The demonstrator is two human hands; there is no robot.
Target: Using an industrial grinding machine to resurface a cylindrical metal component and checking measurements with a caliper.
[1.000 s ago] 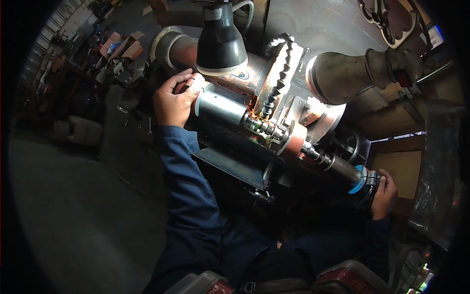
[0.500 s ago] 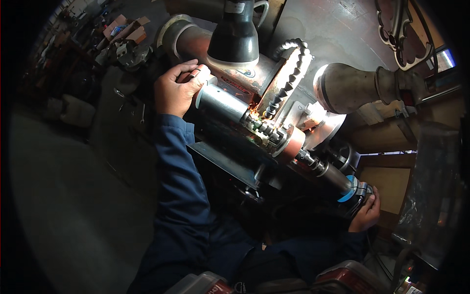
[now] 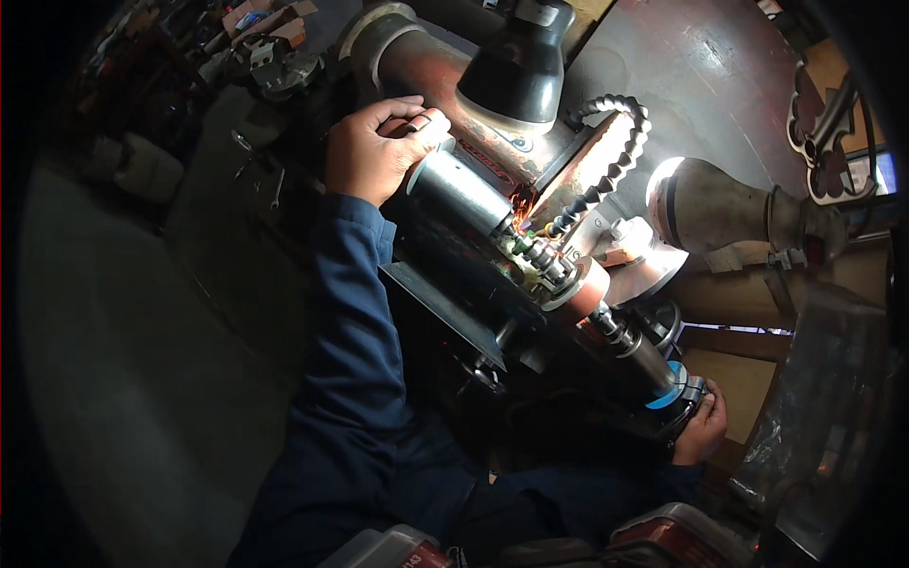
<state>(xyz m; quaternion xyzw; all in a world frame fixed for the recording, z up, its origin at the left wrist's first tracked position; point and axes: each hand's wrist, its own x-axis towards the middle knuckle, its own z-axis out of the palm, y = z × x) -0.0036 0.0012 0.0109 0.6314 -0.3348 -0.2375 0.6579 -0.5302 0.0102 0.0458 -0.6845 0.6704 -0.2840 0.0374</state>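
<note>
My left hand (image 3: pixel 371 156) is closed round the end of a silver metal cylinder (image 3: pixel 461 194), with thumb and fingers at its round end piece. In line with the cylinder, a slim stepped metal shaft (image 3: pixel 544 256) runs down to the right through a reddish-brown ring (image 3: pixel 587 292). Orange sparks (image 3: pixel 522 210) fly where the shaft meets the cylinder's lower end. Beyond the ring is a dark metal sleeve (image 3: pixel 648 367) with a blue collar (image 3: pixel 668 390). My right hand (image 3: pixel 703 431) grips the metal clamp (image 3: pixel 694 390) beside that collar; some of its fingers are hidden.
A black lamp (image 3: pixel 516 71) hangs over the machine body (image 3: pixel 431 71). Another lamp (image 3: pixel 724 199) lights the work from the right. A segmented hose (image 3: pixel 615 170) curves down toward the sparks. Below the cylinder juts a metal plate (image 3: pixel 445 312). Spanners (image 3: pixel 277 189) lie at left.
The view has turned, so the machine and lamps appear farther right. Both hands keep their holds. The spray of sparks looks larger.
</note>
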